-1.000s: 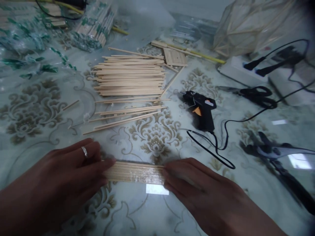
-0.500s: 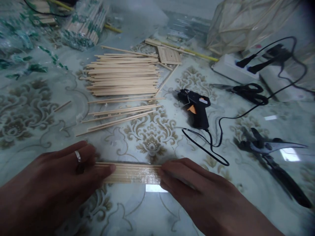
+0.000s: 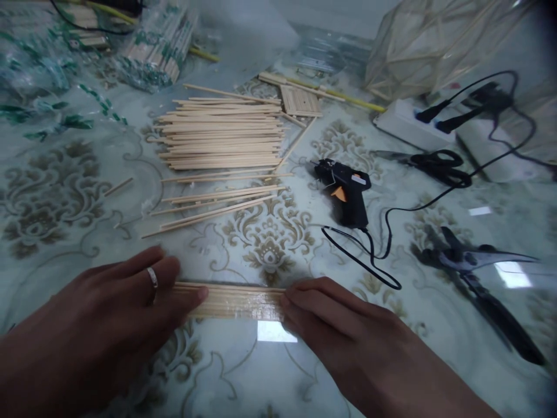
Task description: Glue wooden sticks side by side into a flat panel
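- The strip (image 3: 243,302), a flat row of thin sticks side by side, lies level between the two hands, near the front of the tabletop (image 3: 235,377); whether it touches the surface I cannot tell.
- Left hand (image 3: 117,319): its grip is clamped on the strip's left end, thumb along the near face; a ring (image 3: 152,277) circles one finger.
- Right hand (image 3: 348,331): its grip is closed on the right end, fingertips together there.
- The strip's face shines near the right hand.
- Beyond the hands lie a few loose sticks (image 3: 221,196), then a pile (image 3: 221,133) of sticks, all running roughly left to right.
- Behind the pile's right end is a small wooden square (image 3: 300,100), near a yellow rod (image 3: 352,100).
- Right of the loose sticks rests a black glue gun (image 3: 348,186), orange trigger facing left; its cord trails past the scissors (image 3: 439,165).
- The pruner (image 3: 465,261) lies farther right, its handles spread.
- Bagged sticks (image 3: 152,52) sit at the back left.
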